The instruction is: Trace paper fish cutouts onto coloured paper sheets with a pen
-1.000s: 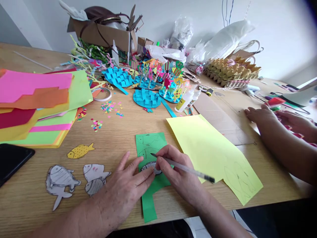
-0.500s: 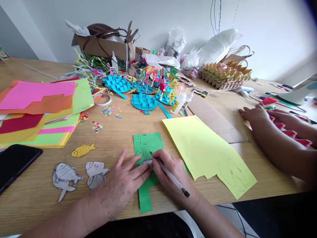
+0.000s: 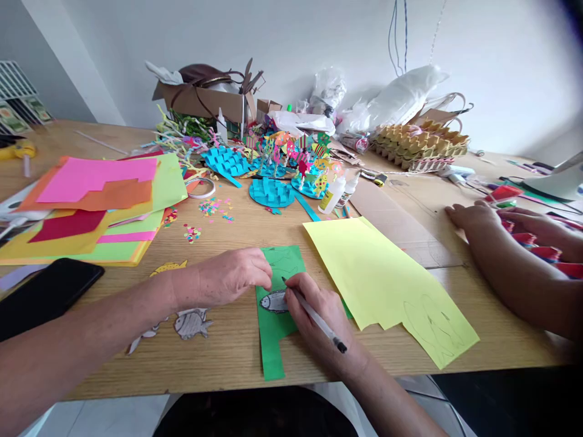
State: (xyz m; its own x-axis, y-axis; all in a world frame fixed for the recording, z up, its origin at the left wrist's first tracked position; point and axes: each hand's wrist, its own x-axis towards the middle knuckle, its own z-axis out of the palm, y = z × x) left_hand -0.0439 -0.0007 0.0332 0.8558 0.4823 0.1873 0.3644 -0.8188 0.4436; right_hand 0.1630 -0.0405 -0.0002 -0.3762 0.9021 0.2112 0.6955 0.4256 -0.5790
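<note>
A green paper strip lies near the table's front edge, with pencilled fish outlines on its upper part. On it rests a grey-white fish cutout. My right hand holds a pen, tip pointing up and left, and its fingers cover the cutout's right end. My left hand is over the strip's left edge above the cutout, fingers curled downward; what they grip, if anything, is hidden. Other paper fish and a partly covered yellow fish lie around my left forearm.
Right of the strip lies yellow paper with drawn outlines. Coloured sheets and a black phone are at left. Blue woven discs, glue bottles and egg trays stand behind. Another person's arms rest at right.
My left hand has lifted from the cutout and moved up the strip, its spread fingers now curled. More of the cutout shows. My right hand keeps the pen. The view has shifted left.
</note>
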